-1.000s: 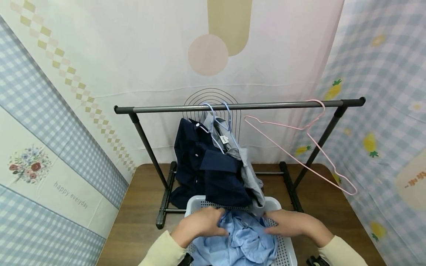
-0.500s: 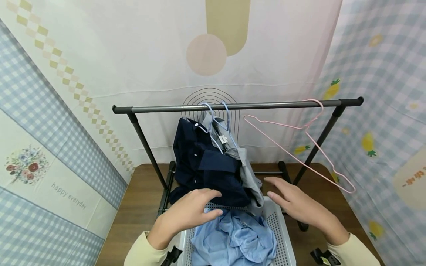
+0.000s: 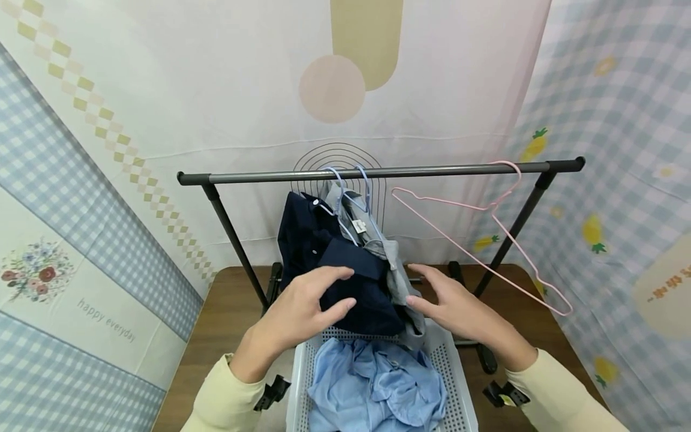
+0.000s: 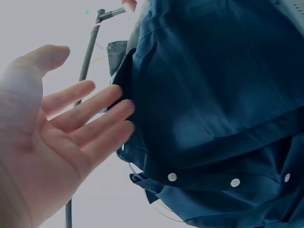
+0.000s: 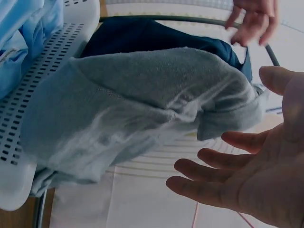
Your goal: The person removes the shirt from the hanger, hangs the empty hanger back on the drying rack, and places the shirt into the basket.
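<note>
A navy buttoned shirt (image 3: 302, 240) and a grey garment (image 3: 396, 264) hang side by side on blue hangers (image 3: 369, 192) from a dark rack. My left hand (image 3: 302, 306) is raised in front of the navy shirt, thumb apart from the fingers, holding nothing; its open palm shows beside the shirt (image 4: 204, 95) in the left wrist view. On the other side, my right hand (image 3: 459, 306) is held up near the grey garment, empty, fingers spread in the right wrist view. Below both hands, a crumpled light blue shirt (image 3: 378, 384) lies in a white perforated basket (image 3: 459, 384).
The rack's bar (image 3: 432, 171) runs across the view. A bare pink hanger (image 3: 486, 208) hangs at its right end. Rack legs (image 3: 234, 240) stand on a brown wooden table (image 3: 200, 342). Patterned cloths surround it at the back and sides.
Both hands have left the light blue shirt in the basket and risen toward the hanging garments. The light blue shirt stays in the basket.
</note>
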Action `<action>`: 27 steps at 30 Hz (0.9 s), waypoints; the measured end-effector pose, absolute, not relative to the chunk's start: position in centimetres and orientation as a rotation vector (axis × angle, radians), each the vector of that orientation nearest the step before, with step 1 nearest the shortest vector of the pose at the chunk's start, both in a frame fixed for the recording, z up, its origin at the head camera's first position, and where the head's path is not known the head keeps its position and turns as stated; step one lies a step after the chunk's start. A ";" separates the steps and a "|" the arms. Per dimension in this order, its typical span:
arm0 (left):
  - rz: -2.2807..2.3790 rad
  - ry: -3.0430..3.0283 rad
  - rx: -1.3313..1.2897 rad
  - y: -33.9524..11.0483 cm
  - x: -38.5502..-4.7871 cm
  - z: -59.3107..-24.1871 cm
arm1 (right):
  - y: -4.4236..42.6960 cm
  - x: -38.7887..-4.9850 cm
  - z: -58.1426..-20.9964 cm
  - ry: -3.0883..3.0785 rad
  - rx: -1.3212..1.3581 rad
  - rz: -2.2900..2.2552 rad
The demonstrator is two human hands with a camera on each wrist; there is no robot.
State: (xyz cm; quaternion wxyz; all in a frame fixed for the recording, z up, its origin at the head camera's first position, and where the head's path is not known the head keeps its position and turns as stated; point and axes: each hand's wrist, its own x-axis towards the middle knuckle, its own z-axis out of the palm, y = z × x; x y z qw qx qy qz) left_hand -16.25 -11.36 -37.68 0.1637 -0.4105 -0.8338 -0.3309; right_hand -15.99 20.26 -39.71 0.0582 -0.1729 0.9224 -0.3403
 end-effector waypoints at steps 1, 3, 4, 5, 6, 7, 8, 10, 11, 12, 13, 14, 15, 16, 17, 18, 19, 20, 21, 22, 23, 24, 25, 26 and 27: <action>-0.943 -2.351 -1.167 -11.4 -16.4 -37.5 | 20.0 -16.2 -39.7 2.783 -0.527 -1.031; -0.944 -2.311 -1.161 -11.4 -16.6 -37.1 | 19.5 -16.7 -39.7 2.770 -0.532 -1.028; -0.941 -2.294 -1.159 -11.5 -16.7 -37.0 | 19.2 -16.9 -39.7 2.764 -0.530 -1.025; -0.944 -2.283 -1.155 -11.5 -16.7 -36.8 | 19.0 -17.1 -39.7 2.762 -0.531 -1.019; -0.952 -2.271 -1.153 -11.5 -16.8 -36.6 | 18.8 -17.3 -39.7 2.757 -0.527 -1.019; -0.968 -2.264 -1.153 -11.5 -16.8 -36.4 | 18.6 -17.4 -39.7 2.752 -0.520 -1.018; -0.987 -2.258 -1.149 -11.5 -16.8 -36.2 | 18.4 -17.6 -39.7 2.747 -0.514 -1.016; -1.027 -2.236 -1.146 -11.6 -16.9 -35.8 | 18.1 -17.9 -39.7 2.730 -0.508 -1.019; -1.051 -2.222 -1.146 -11.6 -17.0 -35.6 | 18.0 -18.0 -39.6 2.720 -0.514 -1.026; -1.070 -2.208 -1.146 -11.7 -17.0 -35.4 | 18.0 -18.1 -39.6 2.710 -0.517 -1.032; -1.081 -2.191 -1.147 -11.7 -17.1 -35.2 | 18.0 -18.2 -39.6 2.704 -0.526 -1.036; -1.084 -2.171 -1.149 -11.7 -17.2 -35.0 | 17.9 -18.3 -39.5 2.698 -0.537 -1.040; -1.083 -2.156 -1.150 -11.7 -17.3 -34.8 | 18.0 -18.3 -39.5 2.692 -0.549 -1.046; -1.077 -2.143 -1.151 -11.6 -17.5 -34.6 | 18.0 -18.3 -39.5 2.687 -0.560 -1.049; -1.068 -2.129 -1.154 -11.6 -17.6 -34.4 | 18.0 -18.3 -39.5 2.684 -0.568 -1.053; -1.057 -2.118 -1.157 -11.6 -17.7 -34.2 | 18.1 -18.3 -39.4 2.680 -0.574 -1.057; -1.043 -2.110 -1.160 -11.5 -17.9 -34.1 | 18.1 -18.3 -39.4 2.675 -0.576 -1.062; -1.029 -2.107 -1.161 -11.5 -18.0 -33.9 | 18.1 -18.2 -39.4 2.668 -0.576 -1.068; -1.015 -2.105 -1.159 -11.4 -18.1 -33.8 | 18.2 -18.2 -39.4 2.663 -0.572 -1.073; -1.003 -2.104 -1.159 -11.4 -18.3 -33.7 | 18.2 -18.2 -39.4 2.659 -0.571 -1.079; -0.991 -2.104 -1.157 -11.3 -18.4 -33.6 | 18.2 -18.2 -39.4 2.656 -0.569 -1.084; -0.979 -2.107 -1.152 -11.3 -18.5 -33.6 | 18.2 -18.2 -39.4 2.652 -0.565 -1.085; -0.967 -2.110 -1.146 -11.2 -18.7 -33.5 | 18.3 -18.2 -39.4 2.653 -0.564 -1.080; -0.957 -2.111 -1.141 -11.2 -18.8 -33.5 | 18.3 -18.2 -39.3 2.649 -0.561 -1.078; -0.951 -2.111 -1.136 -11.2 -18.9 -33.5 | 18.3 -18.2 -39.3 2.648 -0.555 -1.076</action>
